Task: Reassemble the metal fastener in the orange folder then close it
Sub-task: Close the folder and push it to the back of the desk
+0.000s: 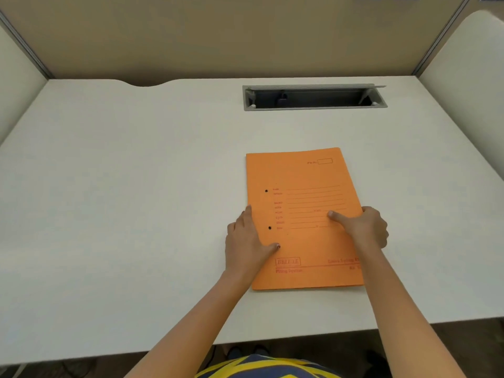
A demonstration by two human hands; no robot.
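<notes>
Lying closed on white desk (136, 186), orange folder (302, 233), beige partition (218, 34) behind

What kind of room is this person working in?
Most likely an office cubicle: a white desk with a recessed cable tray, fabric partition panels around it, and an orange folder lying closed under both hands.

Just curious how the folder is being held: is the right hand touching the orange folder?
Touching. The head view shows the right hand gripping the orange folder at its right edge, thumb pressed flat on the cover.
</notes>
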